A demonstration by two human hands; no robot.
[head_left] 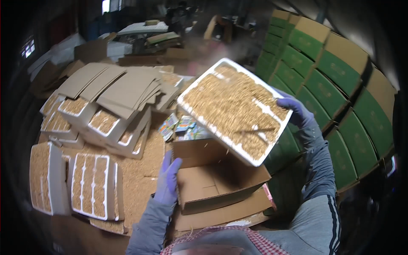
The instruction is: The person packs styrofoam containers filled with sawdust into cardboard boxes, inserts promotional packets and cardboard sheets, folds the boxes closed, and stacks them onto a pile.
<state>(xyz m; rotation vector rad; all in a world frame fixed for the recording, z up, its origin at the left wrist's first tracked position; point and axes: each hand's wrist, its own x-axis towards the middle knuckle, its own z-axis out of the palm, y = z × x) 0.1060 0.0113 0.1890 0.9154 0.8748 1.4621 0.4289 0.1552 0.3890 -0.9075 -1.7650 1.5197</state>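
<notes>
My right hand (296, 110), in a purple glove, grips the right edge of a white foam tray (234, 111) full of loose golden husks. The tray is tilted above an open cardboard box (207, 178), and a few husks are falling from its lower edge. Two thin dark strips lie on the husks near the tray's near corner. My left hand (168, 178), gloved as well, rests at the box's left wall with thumb and fingers around the edge. Its fingertips are partly hidden behind the wall. The visible box floor is bare.
Flat cardboard sheets (127, 86) lie on stacked husk-filled foam trays (103, 122) at left. More foam trays (91, 186) stand nearer. Small printed packets (188, 126) sit beyond the box. Loose husks (140, 178) cover the table. Green cartons (338, 105) form a tall wall at right.
</notes>
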